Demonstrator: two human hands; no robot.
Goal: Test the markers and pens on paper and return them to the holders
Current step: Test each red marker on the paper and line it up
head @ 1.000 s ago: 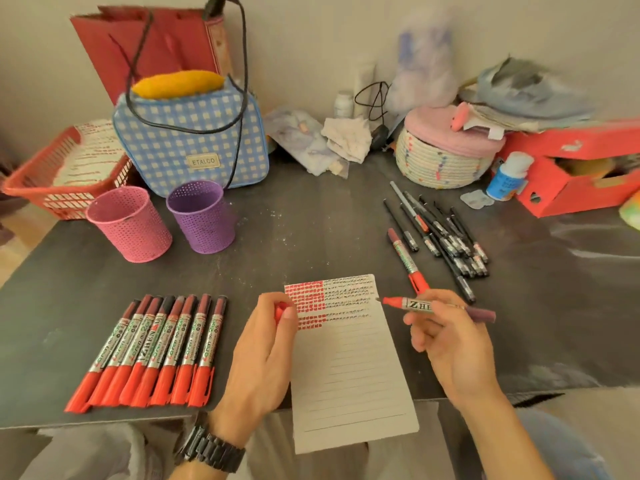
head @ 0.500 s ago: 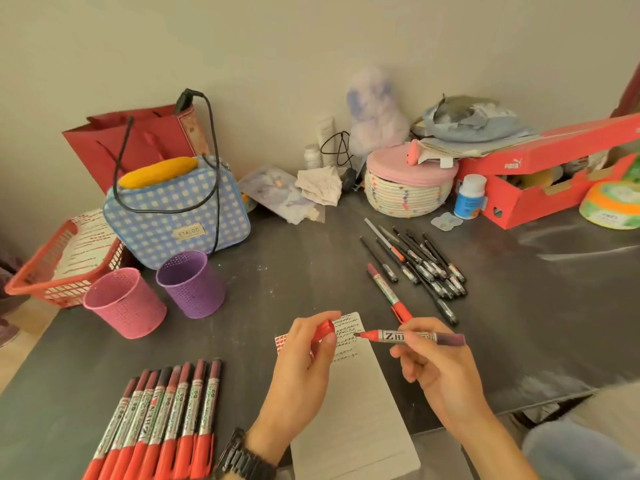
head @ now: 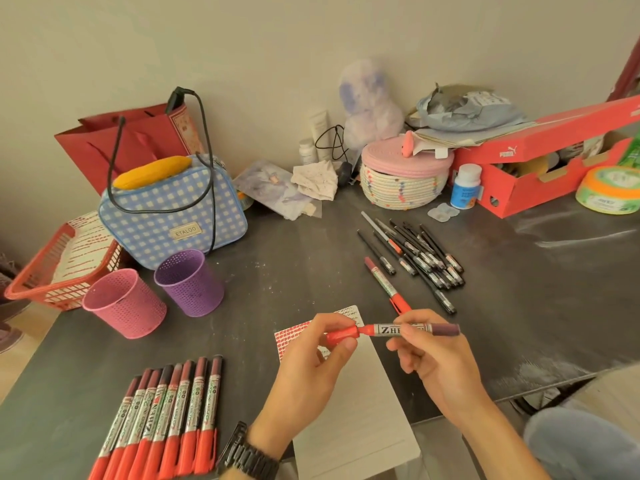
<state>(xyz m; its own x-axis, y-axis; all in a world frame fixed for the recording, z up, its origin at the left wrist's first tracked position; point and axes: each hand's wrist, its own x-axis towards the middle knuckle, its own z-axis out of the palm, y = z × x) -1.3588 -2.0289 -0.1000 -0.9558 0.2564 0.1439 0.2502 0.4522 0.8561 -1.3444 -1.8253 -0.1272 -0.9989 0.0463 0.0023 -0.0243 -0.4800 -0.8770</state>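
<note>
Head view: the marker point(head: 384, 330) lies level in the air above the top edge of the paper point(head: 349, 410), its dark end pointing right. The right hand point(head: 440, 365) pinches its silver barrel between thumb and fingertips, so the red nose sticks out to the left of the fingers and the dark end to the right. The left hand point(head: 311, 368) pinches the red cap point(head: 341, 336) between thumb and forefinger, and the cap's mouth meets the marker's nose; whether it is pushed fully home I cannot tell.

Half a second ago the cap and the marker were held apart with the tip bare; now they touch and no tip shows.

Both hands are raised off the table point(head: 294, 265), forearms coming in from the bottom edge, palms turned toward each other, the other fingers loosely curled. A watch point(head: 247, 455) sits on the left wrist.

The pink holder point(head: 124, 303) and purple holder point(head: 188, 282) stand upright on the left. A row of markers point(head: 166, 410) lies near the front edge; a second marker point(head: 384, 282) and the pens point(head: 419, 258) lie beyond the right hand.
</note>
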